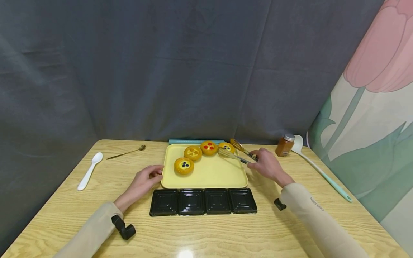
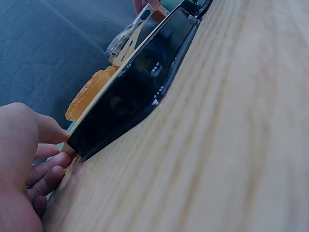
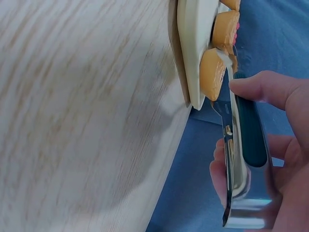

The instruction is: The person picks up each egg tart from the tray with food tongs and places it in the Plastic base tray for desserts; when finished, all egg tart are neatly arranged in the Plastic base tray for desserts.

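On the pale yellow tray (image 1: 219,175) lie several tarts. A blueberry tart (image 1: 184,167) is at its left front, a yellow-topped tart (image 1: 193,153) and a red-berry tart (image 1: 208,147) farther back. My left hand (image 1: 143,180) holds the tray's left edge between thumb and fingers. My right hand (image 1: 268,165) grips metal tongs (image 1: 228,154) with dark grip pads, thumb along one arm in the right wrist view. The spread tong ends stand on either side of another blueberry tart (image 1: 227,146) at the back right corner, partly covering it.
A black plastic tray (image 1: 204,202) with several square compartments lies in front of the yellow one. To the left are a white spoon (image 1: 88,173) and a thin metal spoon (image 1: 126,154). A spice jar (image 1: 285,146) and a long-handled turner (image 1: 317,169) lie right.
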The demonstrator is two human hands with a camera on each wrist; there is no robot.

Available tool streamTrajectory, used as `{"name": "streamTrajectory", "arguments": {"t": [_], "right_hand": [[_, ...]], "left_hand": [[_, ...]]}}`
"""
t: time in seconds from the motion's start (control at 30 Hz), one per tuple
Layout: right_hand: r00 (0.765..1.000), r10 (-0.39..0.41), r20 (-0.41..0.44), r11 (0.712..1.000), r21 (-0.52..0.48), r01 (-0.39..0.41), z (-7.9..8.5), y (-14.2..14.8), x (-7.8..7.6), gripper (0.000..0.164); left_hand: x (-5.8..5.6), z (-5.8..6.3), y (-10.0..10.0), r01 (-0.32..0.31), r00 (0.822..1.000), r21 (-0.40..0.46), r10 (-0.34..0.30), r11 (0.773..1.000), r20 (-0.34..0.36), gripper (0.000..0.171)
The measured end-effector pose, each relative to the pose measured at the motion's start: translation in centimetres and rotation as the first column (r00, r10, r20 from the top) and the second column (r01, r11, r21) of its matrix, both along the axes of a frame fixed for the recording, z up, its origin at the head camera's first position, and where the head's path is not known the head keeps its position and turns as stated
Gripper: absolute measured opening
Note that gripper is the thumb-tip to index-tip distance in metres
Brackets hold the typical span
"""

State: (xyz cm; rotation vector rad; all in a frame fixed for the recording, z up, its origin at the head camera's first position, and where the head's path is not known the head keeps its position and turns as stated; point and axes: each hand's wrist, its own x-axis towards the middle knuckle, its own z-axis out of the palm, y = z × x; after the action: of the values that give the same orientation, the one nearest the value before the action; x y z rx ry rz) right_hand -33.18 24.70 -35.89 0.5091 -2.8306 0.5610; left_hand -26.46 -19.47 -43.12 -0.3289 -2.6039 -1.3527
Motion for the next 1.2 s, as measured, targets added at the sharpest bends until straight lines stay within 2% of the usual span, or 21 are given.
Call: {"name": "streamTrajectory", "arguments": {"t": [0.63, 1.2], "right_hand": [[0.999, 0.030, -0.016, 1.000, 0.006, -0.030, 0.0, 0.0, 0.2, 0.040], [0.999, 0.022, -0.039, 1.000, -0.020, -0.022, 0.2, 0.9, 1.5, 0.041]], "left_hand": [[0.0, 0.1, -0.1, 0.006, 1.000, 0.000, -0.006, 1.000, -0.006, 0.041], [-0.1, 0.0, 0.0, 0.007, 1.000, 0.006, -0.007, 1.000, -0.001, 0.040]]}}
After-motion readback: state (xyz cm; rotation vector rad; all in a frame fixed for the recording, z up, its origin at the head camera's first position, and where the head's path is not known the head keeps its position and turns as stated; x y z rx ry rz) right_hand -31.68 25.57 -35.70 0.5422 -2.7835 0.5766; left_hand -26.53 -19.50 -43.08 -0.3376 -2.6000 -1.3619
